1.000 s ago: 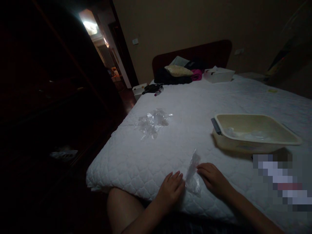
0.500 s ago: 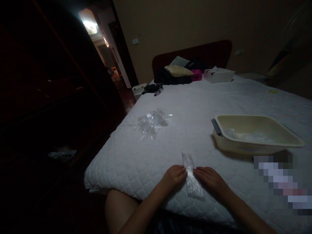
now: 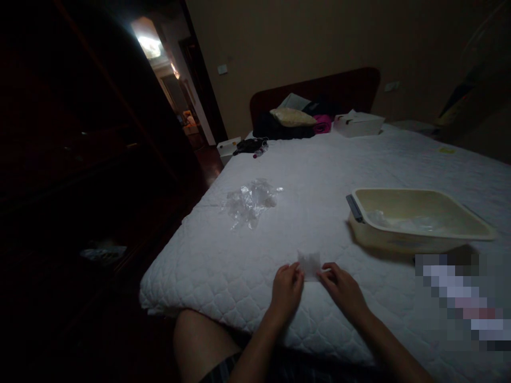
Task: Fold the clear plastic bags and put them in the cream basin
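A clear plastic bag, folded into a small square, lies on the white quilted bed cover near the front edge. My left hand pinches its left side, fingers closed at the edge. On the opposite side, my right hand has thumb and forefinger closed on the right edge of the bag. Farther up the bed is a loose heap of crumpled clear plastic bags. To the right stands a cream plastic tub with a grey handle, more clear plastic inside it.
The bed's white cover spreads all around. Pillows and dark cloth are piled at the headboard beside a pink roll and a white box. A dark bundle lies at the far left edge. A blurred-out patch covers the lower right.
The long strip of plastic bag has been folded up from its near end into a short square. Both hands have shifted slightly and now hold its lower side edges.
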A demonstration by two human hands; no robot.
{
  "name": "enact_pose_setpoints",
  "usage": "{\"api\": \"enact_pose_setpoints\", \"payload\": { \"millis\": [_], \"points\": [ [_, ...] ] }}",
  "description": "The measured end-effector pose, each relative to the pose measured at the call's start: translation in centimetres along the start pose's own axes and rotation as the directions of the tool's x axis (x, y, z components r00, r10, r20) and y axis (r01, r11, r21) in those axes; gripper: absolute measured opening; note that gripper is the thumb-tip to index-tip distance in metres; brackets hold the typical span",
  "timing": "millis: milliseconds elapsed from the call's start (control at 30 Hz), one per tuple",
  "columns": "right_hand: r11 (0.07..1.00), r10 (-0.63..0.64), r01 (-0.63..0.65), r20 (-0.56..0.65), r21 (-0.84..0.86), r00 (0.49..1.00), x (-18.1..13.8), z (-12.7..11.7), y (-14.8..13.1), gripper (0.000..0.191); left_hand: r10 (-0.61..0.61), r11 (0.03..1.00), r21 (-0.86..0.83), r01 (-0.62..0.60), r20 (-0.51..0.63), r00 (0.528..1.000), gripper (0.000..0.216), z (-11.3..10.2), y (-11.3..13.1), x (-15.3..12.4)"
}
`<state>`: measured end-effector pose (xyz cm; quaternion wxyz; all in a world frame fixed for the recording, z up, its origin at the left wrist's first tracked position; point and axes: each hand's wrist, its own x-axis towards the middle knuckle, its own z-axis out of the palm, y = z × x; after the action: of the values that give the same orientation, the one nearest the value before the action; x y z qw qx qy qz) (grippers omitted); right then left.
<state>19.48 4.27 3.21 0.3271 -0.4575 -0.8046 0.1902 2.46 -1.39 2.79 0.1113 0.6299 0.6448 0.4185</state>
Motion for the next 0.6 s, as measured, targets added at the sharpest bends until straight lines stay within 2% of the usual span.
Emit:
{"api": "enact_pose_setpoints", "payload": {
  "millis": [133, 300, 333, 400, 500, 533, 600],
  "points": [
    [0.996, 0.086, -0.086, -0.065, -0.004, 0.994, 0.4, 0.8, -0.5, 0.020, -0.160, 0.987, 0.009, 0.162, -0.088, 0.983, 0.034, 1.3, 0.1, 0.3],
    [0.991, 0.070, -0.081, -0.111, -0.106, 0.991, 0.7, 1.4, -0.7, 0.015, -0.253, 0.964, 0.079, 0.256, -0.047, 0.966, 0.038, 1.5, 0.7, 0.9],
    [0.990, 0.022, -0.040, -0.138, -0.132, 0.990, 0.7, 1.4, -0.7, 0.014, -0.262, 0.960, 0.095, 0.265, -0.039, 0.964, 0.038, 1.5, 0.8, 1.0],
    [0.975, -0.154, 0.118, -0.189, -0.188, 0.970, 0.7, 1.3, -0.8, 0.012, -0.273, 0.953, 0.124, 0.276, -0.039, 0.961, 0.038, 1.5, 0.9, 1.2],
    [0.878, -0.454, 0.411, -0.161, -0.244, 0.876, 0.6, 1.1, -0.9, 0.016, -0.253, 0.955, 0.143, 0.260, -0.062, 0.965, 0.038, 1.6, 0.8, 1.5],
    [0.849, -0.506, 0.467, -0.127, -0.246, 0.853, 0.6, 1.0, -0.9, 0.019, -0.242, 0.958, 0.139, 0.249, -0.067, 0.968, 0.037, 1.7, 0.7, 1.6],
    [0.836, -0.523, 0.502, -0.044, -0.222, 0.851, 0.6, 0.9, -1.1, 0.026, -0.232, 0.963, 0.122, 0.240, -0.076, 0.970, 0.036, 1.8, 0.5, 1.6]
  ]
}}
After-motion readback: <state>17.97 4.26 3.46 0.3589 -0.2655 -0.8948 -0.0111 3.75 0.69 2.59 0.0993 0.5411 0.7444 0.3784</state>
